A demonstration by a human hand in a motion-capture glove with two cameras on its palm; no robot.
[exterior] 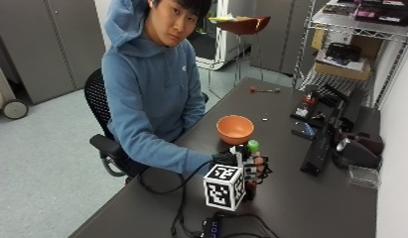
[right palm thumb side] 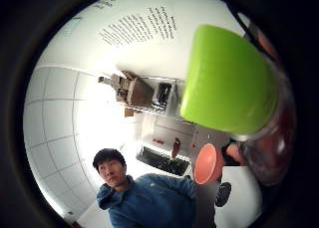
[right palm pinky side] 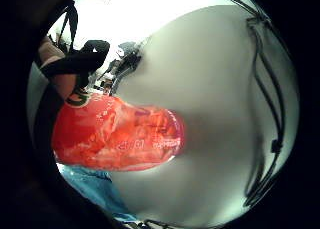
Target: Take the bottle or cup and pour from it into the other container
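A: How will the bottle (exterior: 253, 166) handle?
B: Probably light, thin plastic, slick label. The right hand (exterior: 251, 168) wraps its middle, upright on the table (exterior: 322, 203)'s near part.
A: And the bowl (exterior: 235, 129)?
B: Just beyond, farther along.

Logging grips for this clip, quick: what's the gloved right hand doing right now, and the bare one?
Right hand: holding the green-capped bottle upright above the table, beside the orange bowl.
Bare left hand: not visible, cannot be told.

Bottle (right palm pinky side: 117, 136) red label: print illegible. Lines of text overhead, unreadable.
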